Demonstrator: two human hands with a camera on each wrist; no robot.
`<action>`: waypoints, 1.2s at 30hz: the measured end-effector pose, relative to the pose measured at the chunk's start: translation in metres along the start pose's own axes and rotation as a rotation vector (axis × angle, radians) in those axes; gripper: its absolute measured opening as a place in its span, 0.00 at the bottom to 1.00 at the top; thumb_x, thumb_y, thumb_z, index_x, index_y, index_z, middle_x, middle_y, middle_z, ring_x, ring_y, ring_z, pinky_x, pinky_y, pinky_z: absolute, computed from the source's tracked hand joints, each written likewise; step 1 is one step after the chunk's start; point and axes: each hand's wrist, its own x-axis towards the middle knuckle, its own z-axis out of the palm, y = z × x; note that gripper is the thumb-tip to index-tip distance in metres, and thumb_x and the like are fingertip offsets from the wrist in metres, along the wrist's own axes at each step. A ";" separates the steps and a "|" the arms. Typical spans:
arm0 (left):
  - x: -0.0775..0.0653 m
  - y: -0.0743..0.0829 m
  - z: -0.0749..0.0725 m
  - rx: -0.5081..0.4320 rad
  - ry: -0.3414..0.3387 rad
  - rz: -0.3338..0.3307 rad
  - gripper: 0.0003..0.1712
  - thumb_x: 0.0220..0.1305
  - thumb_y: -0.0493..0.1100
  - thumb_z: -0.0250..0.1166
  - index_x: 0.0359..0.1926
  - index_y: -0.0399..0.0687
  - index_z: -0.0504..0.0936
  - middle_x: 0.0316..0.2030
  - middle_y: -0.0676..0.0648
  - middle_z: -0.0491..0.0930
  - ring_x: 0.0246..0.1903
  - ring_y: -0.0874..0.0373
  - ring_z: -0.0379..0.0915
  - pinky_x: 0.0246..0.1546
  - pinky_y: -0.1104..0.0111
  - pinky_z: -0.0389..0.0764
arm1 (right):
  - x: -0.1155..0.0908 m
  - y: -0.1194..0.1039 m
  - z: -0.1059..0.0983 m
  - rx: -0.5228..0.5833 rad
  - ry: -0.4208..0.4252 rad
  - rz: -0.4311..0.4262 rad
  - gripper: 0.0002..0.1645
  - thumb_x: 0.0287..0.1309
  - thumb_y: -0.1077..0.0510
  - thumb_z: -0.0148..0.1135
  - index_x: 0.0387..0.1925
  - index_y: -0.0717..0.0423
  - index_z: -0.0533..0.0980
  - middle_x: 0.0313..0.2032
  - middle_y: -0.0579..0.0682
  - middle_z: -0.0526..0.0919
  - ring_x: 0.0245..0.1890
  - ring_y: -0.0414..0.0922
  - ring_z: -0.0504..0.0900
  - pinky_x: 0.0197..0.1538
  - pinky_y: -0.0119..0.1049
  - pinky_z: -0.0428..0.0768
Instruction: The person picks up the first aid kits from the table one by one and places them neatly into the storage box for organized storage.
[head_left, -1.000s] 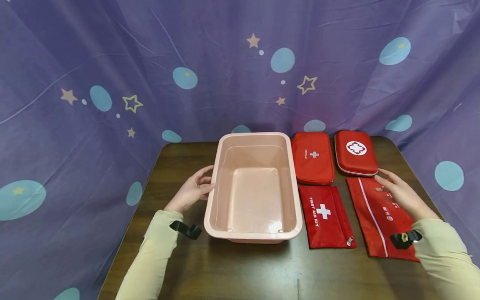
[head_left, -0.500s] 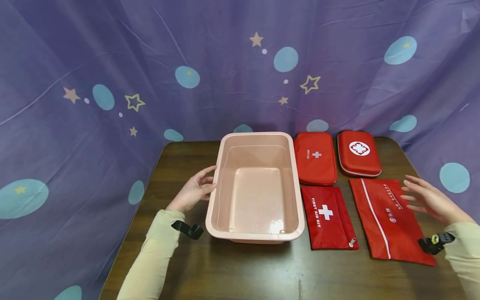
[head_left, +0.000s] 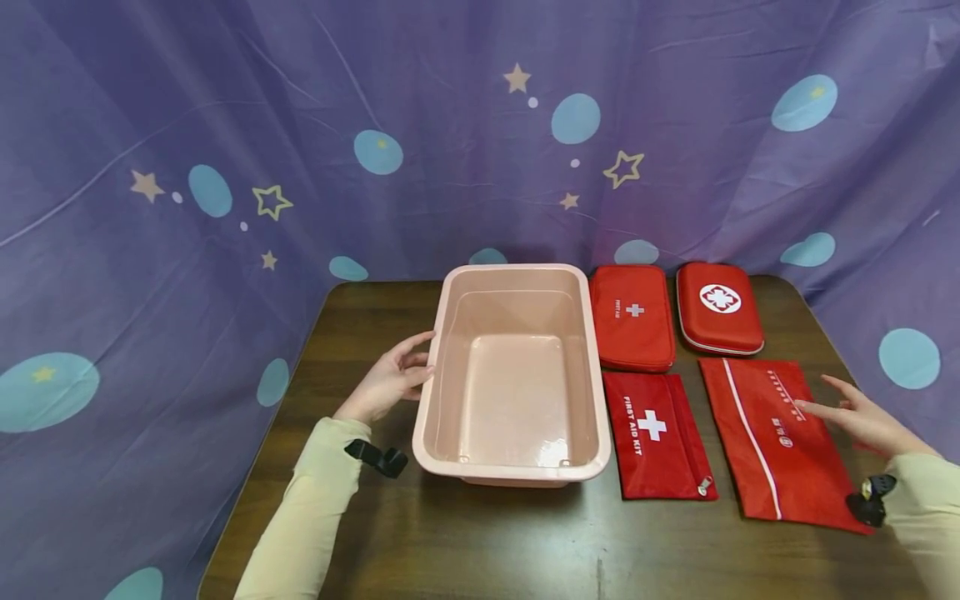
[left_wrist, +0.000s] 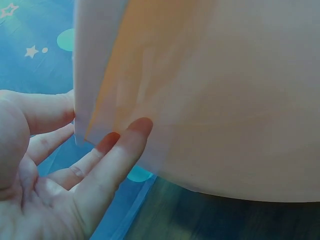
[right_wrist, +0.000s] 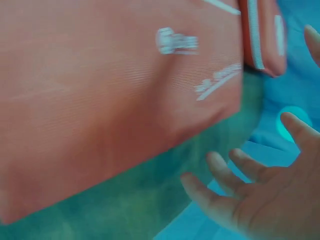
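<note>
A pale pink plastic basin [head_left: 517, 472] stands on the table, its inside bare. My left hand [head_left: 390, 379] is at its left side, fingers fairly straight; in the left wrist view fingertips [left_wrist: 141, 126] rest against the outer wall below the rim. My right hand [head_left: 873, 423] is spread loosely at the right edge of a large flat red pouch [head_left: 780, 467] with a white zip line and holds nothing. In the right wrist view its fingers point toward the pouch edge, apart from it.
Right of the basin lie a flat red first aid kit pouch [head_left: 652, 467] with a white cross and a red first aid case [head_left: 633, 342]. A harder red case [head_left: 720, 325] with a round white emblem sits at the back right. A purple curtain [head_left: 480, 167] hangs behind the table.
My right hand has moved right from beside the hard red case, then slightly down along the large pouch's right edge. The left hand stays at the basin.
</note>
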 end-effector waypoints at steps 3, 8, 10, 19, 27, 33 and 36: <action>0.000 0.001 0.001 0.003 -0.001 -0.002 0.36 0.66 0.31 0.56 0.72 0.47 0.54 0.59 0.28 0.66 0.40 0.59 0.77 0.39 0.58 0.82 | 0.000 0.005 0.008 -0.047 0.007 -0.017 0.62 0.61 0.39 0.53 0.68 0.70 0.25 0.61 0.86 0.35 0.56 0.79 0.47 0.52 0.69 0.66; 0.001 0.001 0.003 -0.005 -0.004 -0.003 0.36 0.66 0.32 0.56 0.72 0.47 0.54 0.59 0.28 0.66 0.40 0.59 0.77 0.36 0.61 0.82 | 0.002 0.015 0.019 -0.192 0.053 -0.075 0.63 0.56 0.41 0.61 0.67 0.75 0.33 0.57 0.88 0.45 0.53 0.80 0.53 0.52 0.70 0.64; 0.001 0.001 0.003 -0.012 -0.005 -0.004 0.36 0.66 0.31 0.56 0.72 0.46 0.54 0.59 0.28 0.66 0.40 0.59 0.77 0.36 0.61 0.82 | 0.004 0.019 0.022 -0.231 0.070 -0.086 0.64 0.54 0.40 0.63 0.68 0.74 0.35 0.56 0.88 0.46 0.52 0.81 0.52 0.51 0.70 0.64; 0.003 -0.002 0.003 -0.019 0.003 -0.008 0.36 0.66 0.31 0.56 0.72 0.47 0.54 0.59 0.29 0.66 0.40 0.60 0.76 0.35 0.61 0.82 | 0.010 0.020 0.031 -0.287 0.080 -0.036 0.70 0.46 0.33 0.66 0.68 0.69 0.36 0.53 0.92 0.34 0.51 0.85 0.43 0.46 0.74 0.63; 0.003 -0.003 0.004 -0.030 0.005 0.006 0.36 0.66 0.31 0.55 0.72 0.46 0.55 0.59 0.28 0.66 0.39 0.59 0.76 0.34 0.61 0.83 | 0.012 0.014 0.039 -0.367 0.094 0.002 0.75 0.37 0.29 0.69 0.68 0.67 0.39 0.54 0.89 0.35 0.47 0.86 0.51 0.45 0.73 0.65; 0.002 -0.004 0.002 -0.035 0.009 0.017 0.36 0.66 0.31 0.56 0.72 0.46 0.55 0.59 0.28 0.65 0.39 0.59 0.76 0.33 0.61 0.82 | 0.013 0.008 0.042 -0.364 0.072 0.028 0.79 0.31 0.27 0.71 0.69 0.65 0.38 0.54 0.89 0.33 0.44 0.87 0.53 0.46 0.75 0.63; 0.001 -0.003 0.002 -0.039 0.009 0.020 0.36 0.66 0.31 0.56 0.72 0.46 0.55 0.60 0.28 0.65 0.39 0.59 0.76 0.34 0.61 0.82 | 0.013 0.007 0.043 -0.359 0.068 0.027 0.79 0.32 0.28 0.71 0.70 0.63 0.36 0.54 0.90 0.32 0.44 0.88 0.52 0.46 0.75 0.62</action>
